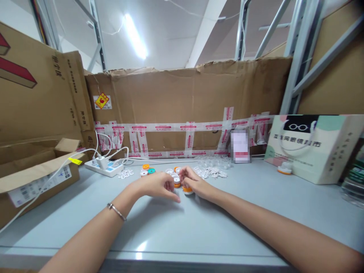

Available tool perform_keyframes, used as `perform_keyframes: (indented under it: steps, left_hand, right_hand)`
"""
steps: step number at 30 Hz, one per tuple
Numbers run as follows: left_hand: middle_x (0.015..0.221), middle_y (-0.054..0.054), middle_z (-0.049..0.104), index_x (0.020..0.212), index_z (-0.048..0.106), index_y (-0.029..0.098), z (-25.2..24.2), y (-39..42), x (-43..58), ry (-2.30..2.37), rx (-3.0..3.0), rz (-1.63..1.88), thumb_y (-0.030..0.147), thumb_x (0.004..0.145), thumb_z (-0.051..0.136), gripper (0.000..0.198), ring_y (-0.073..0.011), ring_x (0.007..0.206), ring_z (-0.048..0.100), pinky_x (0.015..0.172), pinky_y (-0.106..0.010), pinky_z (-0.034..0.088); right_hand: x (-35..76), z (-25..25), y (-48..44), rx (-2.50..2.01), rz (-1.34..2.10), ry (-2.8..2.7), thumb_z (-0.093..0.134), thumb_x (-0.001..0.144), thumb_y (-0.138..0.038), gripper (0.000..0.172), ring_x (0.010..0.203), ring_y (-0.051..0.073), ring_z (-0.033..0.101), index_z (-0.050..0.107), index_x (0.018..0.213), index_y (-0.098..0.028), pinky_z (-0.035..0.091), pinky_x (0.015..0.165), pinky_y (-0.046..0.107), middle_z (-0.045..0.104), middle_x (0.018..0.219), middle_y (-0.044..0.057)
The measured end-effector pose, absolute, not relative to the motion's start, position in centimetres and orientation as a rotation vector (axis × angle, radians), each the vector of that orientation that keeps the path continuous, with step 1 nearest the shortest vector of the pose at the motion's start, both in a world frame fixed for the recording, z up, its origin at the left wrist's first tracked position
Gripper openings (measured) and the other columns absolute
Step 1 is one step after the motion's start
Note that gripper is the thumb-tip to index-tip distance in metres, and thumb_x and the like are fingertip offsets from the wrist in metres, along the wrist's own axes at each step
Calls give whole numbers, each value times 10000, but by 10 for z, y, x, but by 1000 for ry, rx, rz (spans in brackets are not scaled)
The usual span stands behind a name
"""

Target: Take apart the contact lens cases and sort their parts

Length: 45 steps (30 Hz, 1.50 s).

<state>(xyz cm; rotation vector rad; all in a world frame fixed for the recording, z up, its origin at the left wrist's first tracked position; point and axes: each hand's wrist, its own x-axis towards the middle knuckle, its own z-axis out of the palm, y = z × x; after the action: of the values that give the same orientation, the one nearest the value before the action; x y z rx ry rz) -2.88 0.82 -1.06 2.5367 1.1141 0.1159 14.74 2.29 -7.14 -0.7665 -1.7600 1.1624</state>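
My right hand point(197, 185) has its thumb and fingers around a small round orange-and-white cap point(187, 190) low over the table. Just to the left, my left hand point(157, 185) has its thumb stretched out and its other fingers bent, with nothing seen between them. Its fingertips are near a stack of white and orange round caps point(176, 179), partly hidden behind the hands. Beyond the left hand lie an orange cap point(146, 167) and a teal cap point(151, 171) among white ones. Behind my right hand is a spread of small white pieces point(213, 173).
Clear plastic round pieces point(217, 162) lie at the back. A power strip point(105, 167) with white cables and an open cardboard box point(42, 178) stand at left. At right are a printed paper bag point(309, 148), another orange-and-white cap point(284, 168) and a clear bottle point(354, 178).
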Motion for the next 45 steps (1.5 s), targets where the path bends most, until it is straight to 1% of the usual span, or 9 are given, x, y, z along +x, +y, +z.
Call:
perform_keyframes:
  steps: [8, 13, 16, 19, 23, 30, 35, 41, 45]
  left_hand:
    - [570, -1, 560, 616, 576, 145, -29, 12, -14, 1247, 2639, 276, 631, 605, 529, 488, -90, 501, 430, 455, -207, 250]
    - [552, 8, 549, 600, 586, 153, -33, 13, -14, 1294, 2662, 334, 550, 638, 534, 402, -86, 489, 413, 452, -205, 233]
    - [569, 13, 554, 607, 592, 162, -32, 9, -13, 1189, 2679, 321, 451, 655, 540, 298, -87, 505, 436, 456, -198, 244]
    - [508, 20, 505, 569, 572, 157, -29, 7, -12, 1180, 2703, 289, 429, 639, 553, 281, -83, 472, 405, 442, -203, 233]
    - [525, 26, 509, 595, 569, 153, -28, 7, -13, 1078, 2706, 281, 396, 648, 557, 249, -77, 484, 409, 453, -198, 248]
    - [562, 29, 516, 646, 584, 140, -26, 12, -19, 951, 2622, 223, 393, 658, 575, 253, -73, 517, 434, 468, -181, 287]
    - [690, -5, 582, 746, 606, 144, -25, 13, -23, 908, 2564, 178, 420, 663, 578, 290, -96, 600, 504, 533, -185, 358]
    - [742, -9, 581, 764, 587, 152, -24, 10, -25, 915, 2570, 172, 377, 674, 555, 245, -106, 638, 523, 577, -202, 386]
    - [771, -10, 569, 758, 584, 155, -20, 7, -26, 897, 2574, 126, 329, 658, 560, 202, -118, 684, 522, 614, -212, 391]
  right_hand:
    - [142, -78, 17, -685, 1120, -1863, 448, 699, -143, 269, 852, 127, 431, 321, 912, -247, 387, 742, 280, 389, 908, -2]
    - [142, -73, 13, -716, 1184, -1868, 477, 750, -264, 255, 769, 109, 456, 292, 924, -238, 406, 659, 261, 389, 925, 2]
    - [143, -67, 12, -795, 936, -1928, 533, 729, -350, 289, 796, 127, 463, 345, 907, -221, 400, 668, 269, 418, 931, 15]
    - [147, -58, 11, -956, 594, -2125, 595, 675, -407, 296, 689, 128, 451, 433, 813, -201, 358, 594, 252, 475, 784, -6]
    - [151, -50, 8, -1118, 482, -2309, 554, 693, -443, 280, 505, 92, 374, 438, 663, -189, 238, 457, 216, 444, 578, -41]
    - [156, -41, 0, -903, 591, -2312, 560, 711, -344, 240, 564, 95, 392, 438, 863, -203, 302, 498, 206, 445, 654, -44]
    - [162, -31, 0, -816, 583, -2247, 488, 778, -314, 164, 614, 103, 409, 446, 888, -200, 338, 560, 226, 468, 705, -23]
    - [162, -30, 4, -831, 632, -2113, 455, 798, -341, 166, 659, 115, 462, 439, 875, -194, 374, 598, 244, 498, 748, -4]
    - [170, -36, 24, -982, 503, -1872, 507, 747, -380, 275, 677, 125, 483, 420, 927, -192, 407, 629, 267, 487, 778, 1]
